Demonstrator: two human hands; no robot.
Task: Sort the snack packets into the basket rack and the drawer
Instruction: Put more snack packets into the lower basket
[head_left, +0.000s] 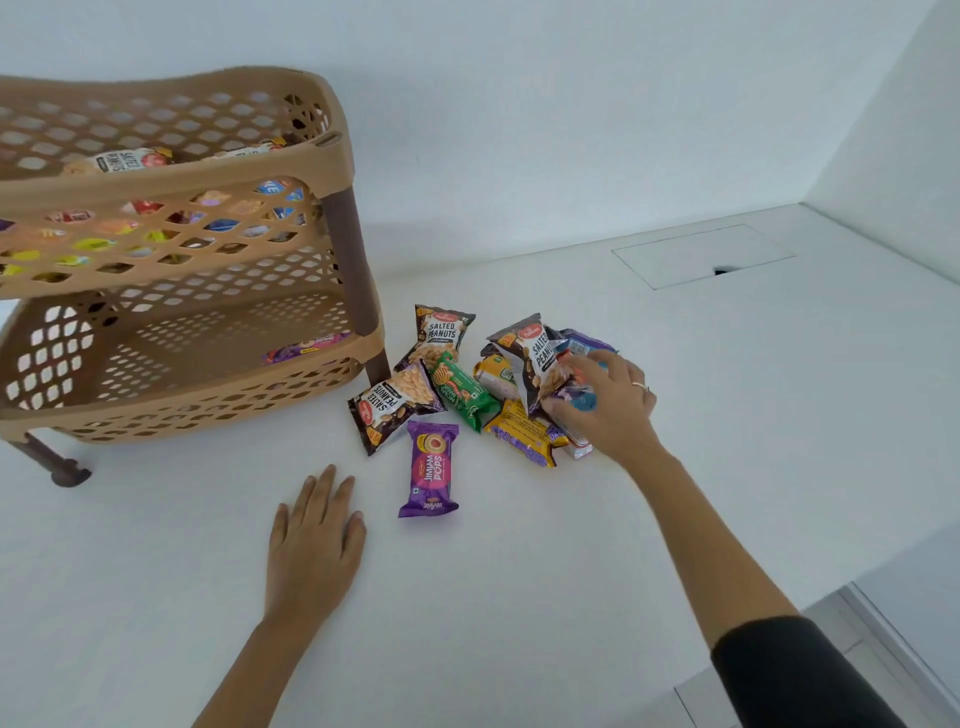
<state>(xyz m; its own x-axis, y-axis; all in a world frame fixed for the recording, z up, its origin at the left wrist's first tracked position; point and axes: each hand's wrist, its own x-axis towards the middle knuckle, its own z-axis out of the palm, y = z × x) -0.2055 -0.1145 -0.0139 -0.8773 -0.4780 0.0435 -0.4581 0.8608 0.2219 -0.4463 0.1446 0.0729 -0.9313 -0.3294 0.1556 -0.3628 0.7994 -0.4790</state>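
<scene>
A tan two-tier basket rack stands at the left on the white table; its top basket holds several packets, its lower basket a purple packet. A heap of snack packets lies right of the rack: two salted peanuts packets, a green packet, a yellow packet and a purple Jim Jam Pops packet nearest me. My right hand is on the heap's right side, fingers closing on a blue and purple packet, with a third peanuts packet leaning against it. My left hand lies flat and open on the table.
A flush rectangular panel with a small dark notch sits in the tabletop at the back right. White walls bound the back and right. The table's front right edge drops to a grey floor.
</scene>
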